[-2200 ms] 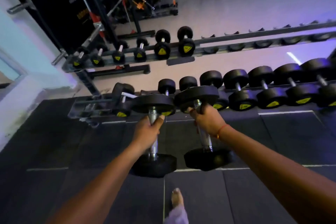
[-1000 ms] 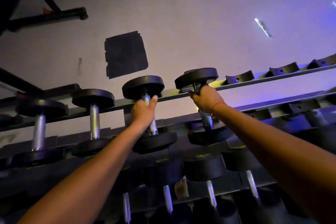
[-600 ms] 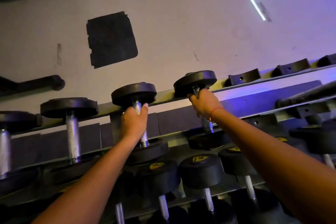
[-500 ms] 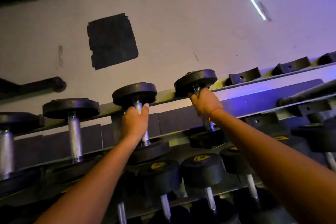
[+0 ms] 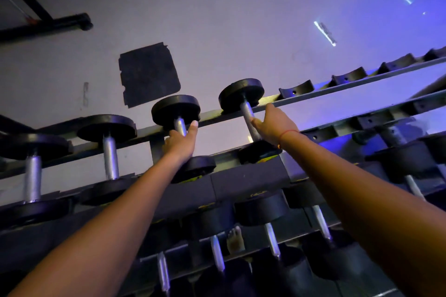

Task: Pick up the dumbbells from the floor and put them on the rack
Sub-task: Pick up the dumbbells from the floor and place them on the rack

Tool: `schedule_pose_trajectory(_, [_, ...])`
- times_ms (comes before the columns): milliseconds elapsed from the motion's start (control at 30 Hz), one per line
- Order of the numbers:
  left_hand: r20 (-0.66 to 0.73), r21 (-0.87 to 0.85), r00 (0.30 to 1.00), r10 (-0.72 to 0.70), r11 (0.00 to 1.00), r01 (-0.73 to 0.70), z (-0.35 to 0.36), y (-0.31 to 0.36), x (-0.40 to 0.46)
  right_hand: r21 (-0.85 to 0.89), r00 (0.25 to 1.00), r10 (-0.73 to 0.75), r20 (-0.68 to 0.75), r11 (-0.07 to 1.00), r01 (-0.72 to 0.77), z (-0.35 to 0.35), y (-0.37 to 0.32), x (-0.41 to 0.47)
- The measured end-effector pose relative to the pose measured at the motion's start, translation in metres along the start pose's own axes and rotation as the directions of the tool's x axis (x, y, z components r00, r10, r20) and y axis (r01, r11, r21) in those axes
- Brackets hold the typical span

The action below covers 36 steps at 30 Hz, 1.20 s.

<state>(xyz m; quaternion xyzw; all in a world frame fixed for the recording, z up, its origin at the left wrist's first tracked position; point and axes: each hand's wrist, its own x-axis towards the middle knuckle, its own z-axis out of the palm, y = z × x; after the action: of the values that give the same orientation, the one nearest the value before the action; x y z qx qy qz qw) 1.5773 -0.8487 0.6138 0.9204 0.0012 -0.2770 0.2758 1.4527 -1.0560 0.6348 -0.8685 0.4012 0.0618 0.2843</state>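
Left hand (image 5: 179, 143) curled round racked dumbbell (image 5: 179, 125) handle; right hand (image 5: 275, 124) spread, seemingly touching its dumbbell (image 5: 248, 113)

Tiered metal rack (image 5: 321, 96), black dumbbells (image 5: 107, 144) resting across its rails, empty cradles (image 5: 296, 90) rightward

Top tier of the dumbbell rack (image 5: 313, 97): empty black saddles (image 5: 296, 90) run off to the right, open room above them. Left side crowded: two racked dumbbells (image 5: 109, 149), then the left-hand dumbbell (image 5: 179, 125) and right-hand dumbbell (image 5: 249, 116), narrow gaps between handles. Left hand (image 5: 179, 143) wraps its handle; right hand (image 5: 275, 123) lies flat beside its handle. Lower tier (image 5: 241, 219) packed with dumbbells, blocking passage below.
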Motion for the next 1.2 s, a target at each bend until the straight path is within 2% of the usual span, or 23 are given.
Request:
schedule_pose_trajectory(100, [-0.111, 0.195, 0.982, 0.154, 0.972, -0.130, -0.008, -0.001, -0.050, -0.043, 0.993, -0.066, -0.097, 0.997, 0.062, -0.020, 0.016, -0.048])
schedule_pose_trajectory(233, [-0.183, 0.344, 0.896, 0.404, 0.880, -0.326, -0.013, -0.007, -0.133, -0.045, 0.953, -0.193, -0.233, 0.981, 0.187, -0.040, 0.036, -0.128])
schedule_pose_trajectory(467, [-0.124, 0.503, 0.710, 0.693, 0.661, -0.557, -0.006, -0.038, -0.309, -0.097, 0.882, -0.278, -0.379, 0.960, 0.261, -0.063, 0.084, -0.310])
schedule_pose_trajectory(600, [-0.053, 0.558, 0.543, 0.838, 0.476, -0.680, -0.005, -0.062, -0.386, -0.143, 0.851, -0.252, -0.461, 0.967, 0.209, -0.074, 0.112, -0.407])
schedule_pose_trajectory(767, [0.090, 0.538, 0.378, 0.921, 0.274, -0.797, 0.011, -0.107, -0.466, -0.155, 0.816, -0.152, -0.557, 0.985, 0.078, -0.048, 0.157, -0.534])
schedule_pose_trajectory(933, [0.255, 0.460, 0.182, 0.950, 0.047, -0.887, 0.048, -0.181, -0.544, -0.092, 0.805, 0.032, -0.593, 0.990, -0.107, 0.014, 0.206, -0.669])
schedule_pose_trajectory(1033, [0.381, 0.404, 0.158, 0.911, -0.010, -0.915, 0.068, -0.237, -0.601, -0.039, 0.833, 0.164, -0.529, 0.975, -0.217, 0.056, 0.234, -0.757])
schedule_pose_trajectory(1133, [0.472, 0.386, 0.055, 0.880, -0.150, -0.910, 0.094, -0.267, -0.653, 0.025, 0.790, 0.256, -0.558, 0.956, -0.292, 0.081, 0.269, -0.835])
schedule_pose_trajectory(1200, [0.522, 0.369, 0.034, 0.853, -0.189, -0.910, 0.115, -0.282, -0.689, 0.083, 0.760, 0.335, -0.558, 0.933, -0.350, 0.098, 0.293, -0.888])
